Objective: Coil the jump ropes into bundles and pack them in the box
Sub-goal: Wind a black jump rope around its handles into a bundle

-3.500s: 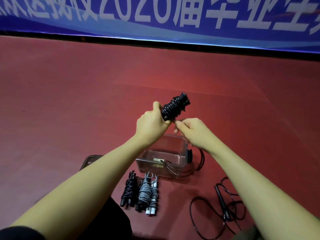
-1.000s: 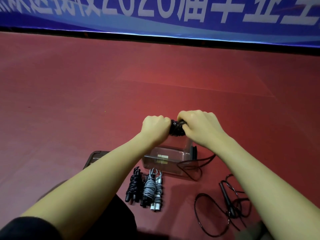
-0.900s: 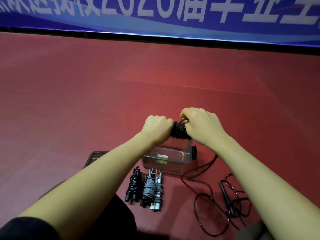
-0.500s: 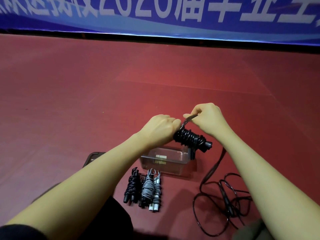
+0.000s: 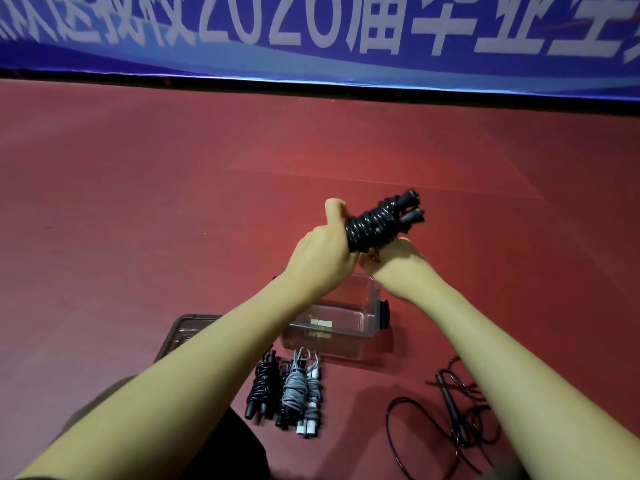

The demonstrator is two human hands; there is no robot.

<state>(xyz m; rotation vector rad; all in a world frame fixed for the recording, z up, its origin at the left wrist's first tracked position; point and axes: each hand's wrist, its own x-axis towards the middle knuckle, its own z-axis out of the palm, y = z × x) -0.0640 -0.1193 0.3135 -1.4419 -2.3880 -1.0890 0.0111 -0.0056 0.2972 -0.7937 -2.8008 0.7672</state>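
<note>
The left hand [image 5: 323, 252] grips the black coiled jump rope bundle [image 5: 379, 221], raised above the clear plastic box [image 5: 341, 327]; the right hand [image 5: 393, 263] pinches at the bundle's near end, its grasp partly hidden; 3 finished bundles [image 5: 289, 389] lie near the box; a loose black rope [image 5: 446, 414] sprawls right.

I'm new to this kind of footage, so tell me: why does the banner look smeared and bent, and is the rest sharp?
Head view: the blue banner is blurred and bows, typical of a wide-angle lens; the black rope bundle in the left hand shows small glints and is fairly sharp; lighting is dim, with soft shadows beside the clear box on the red floor.
</note>
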